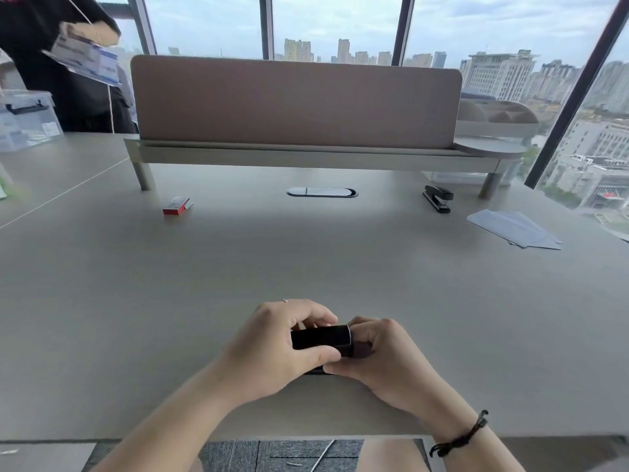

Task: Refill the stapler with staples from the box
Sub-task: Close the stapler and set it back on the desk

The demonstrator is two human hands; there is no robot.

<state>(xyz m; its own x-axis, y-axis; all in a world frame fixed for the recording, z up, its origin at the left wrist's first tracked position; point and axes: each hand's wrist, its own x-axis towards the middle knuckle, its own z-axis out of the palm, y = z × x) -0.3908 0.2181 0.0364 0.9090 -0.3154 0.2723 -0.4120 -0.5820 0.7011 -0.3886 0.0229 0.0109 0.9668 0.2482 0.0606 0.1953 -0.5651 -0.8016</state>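
Observation:
A small black stapler point(321, 338) is held between both hands just above the desk near its front edge. My left hand point(275, 345) wraps its left end, thumb across the front. My right hand point(381, 356) grips the right end, fingers curled under it. Much of the stapler is hidden by the fingers. A red and white staple box point(176, 206) lies far off at the back left of the grey desk point(306, 260), slightly slid open. A second, larger black stapler point(437, 198) rests at the back right.
A pink divider screen point(296, 100) on a raised shelf crosses the back of the desk. A cable port point(321, 192) sits in the middle. White paper sheets point(514, 228) lie at the right. A person in dark clothes point(61, 63) stands at the far left beside a clear plastic bin point(25, 119).

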